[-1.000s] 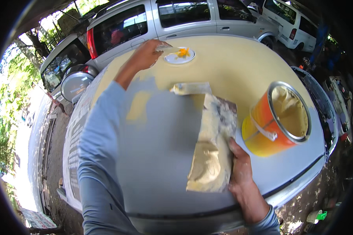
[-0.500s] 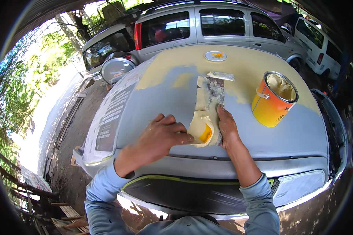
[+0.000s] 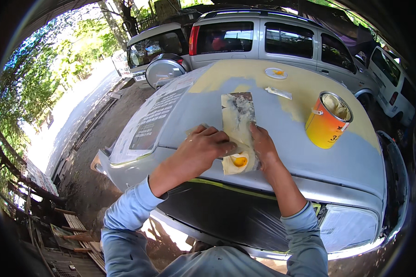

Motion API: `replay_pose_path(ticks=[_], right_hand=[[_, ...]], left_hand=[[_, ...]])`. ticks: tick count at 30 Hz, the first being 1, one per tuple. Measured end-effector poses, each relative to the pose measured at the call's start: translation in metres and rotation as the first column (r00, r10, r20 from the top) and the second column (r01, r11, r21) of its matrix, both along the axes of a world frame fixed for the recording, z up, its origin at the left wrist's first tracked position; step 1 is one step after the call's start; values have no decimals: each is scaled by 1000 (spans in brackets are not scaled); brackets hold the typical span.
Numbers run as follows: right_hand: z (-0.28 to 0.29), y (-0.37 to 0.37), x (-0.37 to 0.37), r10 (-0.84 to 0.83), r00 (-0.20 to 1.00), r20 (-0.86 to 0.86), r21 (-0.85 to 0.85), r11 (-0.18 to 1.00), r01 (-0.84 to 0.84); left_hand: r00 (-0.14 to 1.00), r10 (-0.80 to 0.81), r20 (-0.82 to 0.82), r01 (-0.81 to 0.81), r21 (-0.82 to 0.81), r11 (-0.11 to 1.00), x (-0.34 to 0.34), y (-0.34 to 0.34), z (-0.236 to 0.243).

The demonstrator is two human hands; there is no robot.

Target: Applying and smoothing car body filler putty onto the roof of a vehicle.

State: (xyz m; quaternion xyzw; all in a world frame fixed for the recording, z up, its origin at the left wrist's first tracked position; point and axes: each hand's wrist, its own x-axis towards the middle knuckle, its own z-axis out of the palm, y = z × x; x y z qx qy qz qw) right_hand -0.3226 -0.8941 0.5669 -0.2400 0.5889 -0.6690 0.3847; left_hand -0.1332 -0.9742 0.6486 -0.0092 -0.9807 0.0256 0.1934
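Note:
My right hand grips the right edge of a long, flat mixing board smeared with dried and fresh filler. On its near end lies a mound of cream body filler with a yellow-orange blob of hardener in a hollow. My left hand is closed on a thin, flat spreader, mostly covered by the fingers, its edge at the filler just beyond the blob. Both hands are over the near side of a grey car roof.
Right on the roof stands an open yellow-orange can of cream filler. Farther back lie a small round lid with orange paste and a pale flat strip. Masking paper covers the left side. A silver van stands behind.
My left hand has moved right, bringing the spreader over the board. The filler has been pushed about and less orange shows. My view has shifted, so the surroundings sit farther right.

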Motion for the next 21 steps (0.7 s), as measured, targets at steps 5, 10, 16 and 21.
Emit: replay_pose_path(ticks=[5,10,16,21], right_hand=[[-3,-27,-8,119,991,62,-76,991,-114],[23,-37,0,84,991,102,-133,989,-70],[70,-33,-7,58,987,147,-368,930,1],[13,-45,41,51,918,392,-195,980,29]], left_hand=[[1000,9,-2,-9,39,999,15,9,-7],[999,-18,27,18,15,1000,37,-2,3],[990,-57,-128,92,287,954,58,-34,-7],[871,28,-491,276,535,798,38,-47,-44]])
